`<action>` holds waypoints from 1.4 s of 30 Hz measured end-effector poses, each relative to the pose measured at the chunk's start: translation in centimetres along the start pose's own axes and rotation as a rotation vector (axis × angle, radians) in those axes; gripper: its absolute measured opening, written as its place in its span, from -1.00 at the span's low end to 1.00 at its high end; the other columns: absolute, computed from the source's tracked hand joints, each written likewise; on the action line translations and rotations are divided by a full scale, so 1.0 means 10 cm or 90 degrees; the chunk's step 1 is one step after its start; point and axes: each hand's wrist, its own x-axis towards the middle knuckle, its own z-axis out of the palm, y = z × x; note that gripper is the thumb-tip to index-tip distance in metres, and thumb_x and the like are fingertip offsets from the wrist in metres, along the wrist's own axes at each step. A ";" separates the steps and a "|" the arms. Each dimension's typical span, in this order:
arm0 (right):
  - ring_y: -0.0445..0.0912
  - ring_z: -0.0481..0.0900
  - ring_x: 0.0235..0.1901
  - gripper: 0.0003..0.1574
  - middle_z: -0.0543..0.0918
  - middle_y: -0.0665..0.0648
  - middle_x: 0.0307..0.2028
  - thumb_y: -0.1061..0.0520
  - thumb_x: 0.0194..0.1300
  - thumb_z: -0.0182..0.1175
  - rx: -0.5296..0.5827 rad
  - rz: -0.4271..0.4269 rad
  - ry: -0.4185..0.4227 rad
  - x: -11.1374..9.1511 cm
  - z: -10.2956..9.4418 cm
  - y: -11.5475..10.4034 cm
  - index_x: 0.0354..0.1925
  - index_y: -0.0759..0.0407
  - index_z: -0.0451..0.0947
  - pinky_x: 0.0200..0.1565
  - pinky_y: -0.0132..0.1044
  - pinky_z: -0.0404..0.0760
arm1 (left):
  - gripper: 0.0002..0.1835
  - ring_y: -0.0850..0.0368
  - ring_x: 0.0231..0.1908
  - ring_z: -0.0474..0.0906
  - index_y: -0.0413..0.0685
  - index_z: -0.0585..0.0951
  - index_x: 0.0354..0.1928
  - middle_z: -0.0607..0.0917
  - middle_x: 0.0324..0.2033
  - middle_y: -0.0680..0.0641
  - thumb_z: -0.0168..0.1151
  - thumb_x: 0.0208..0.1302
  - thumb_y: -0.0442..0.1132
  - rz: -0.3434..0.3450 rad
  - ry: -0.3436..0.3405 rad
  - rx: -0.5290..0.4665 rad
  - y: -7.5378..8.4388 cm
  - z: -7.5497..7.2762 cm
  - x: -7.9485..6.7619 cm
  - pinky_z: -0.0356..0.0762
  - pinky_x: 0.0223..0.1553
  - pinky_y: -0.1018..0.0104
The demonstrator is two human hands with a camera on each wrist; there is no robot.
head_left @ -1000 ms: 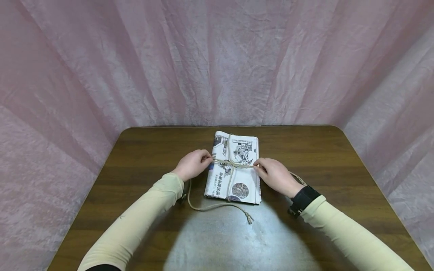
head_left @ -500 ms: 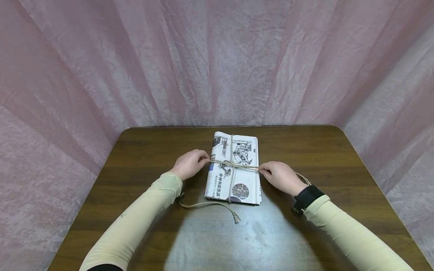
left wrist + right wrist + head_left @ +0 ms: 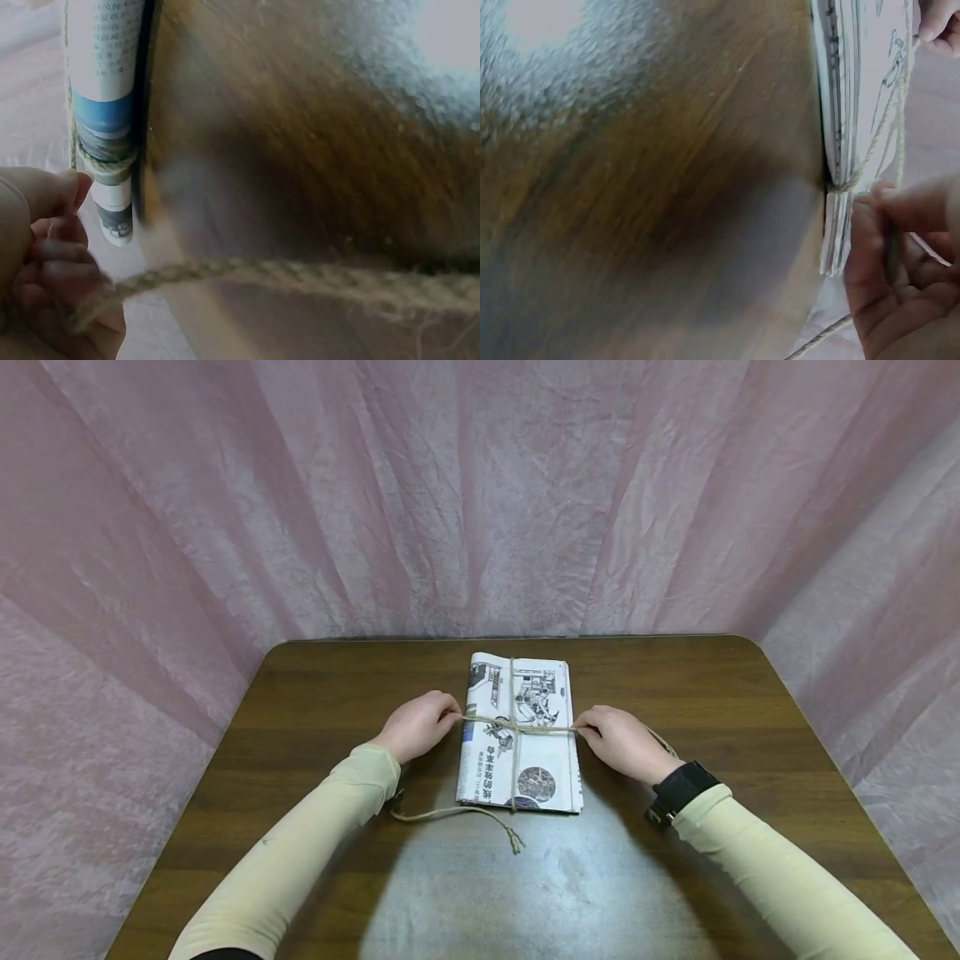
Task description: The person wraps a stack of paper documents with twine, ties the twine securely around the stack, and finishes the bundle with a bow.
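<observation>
A folded stack of newspapers point(image 3: 542, 752) lies on the table, with twine point(image 3: 513, 768) running lengthwise and crosswise over it and crossing near the middle. My left hand point(image 3: 420, 724) pinches one twine end at the stack's left edge, thumb against forefinger. At the right edge, my right hand point(image 3: 624, 743) pinches the other end, and the twine between the hands is drawn straight across the top. In the left wrist view a loose length of twine point(image 3: 300, 281) trails from the curled fingers. The right wrist view shows twine point(image 3: 844, 187) wrapped round the layered side of the newspapers.
The wooden table point(image 3: 300, 693) has rounded back corners and a bright glare on its front middle. A frayed twine tail point(image 3: 487, 814) lies in front of the stack. Pink curtains point(image 3: 525, 502) hang behind the table and along both sides.
Both hands have moved slightly apart, pulling the crosswise twine outward, and the lengthwise twine now runs straighter. The loose tail in front has slid left.
</observation>
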 end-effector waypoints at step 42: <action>-0.09 0.61 -0.34 -0.78 0.65 0.09 -0.27 0.05 0.47 0.14 0.206 0.149 -0.128 0.06 -0.07 0.10 -0.18 0.16 0.62 -0.25 -0.16 0.59 | -0.87 0.19 -0.34 0.54 0.00 0.62 -0.21 0.64 -0.35 0.06 0.14 0.46 -0.16 -0.007 -0.048 -0.122 0.02 0.15 -0.11 0.52 -0.21 0.23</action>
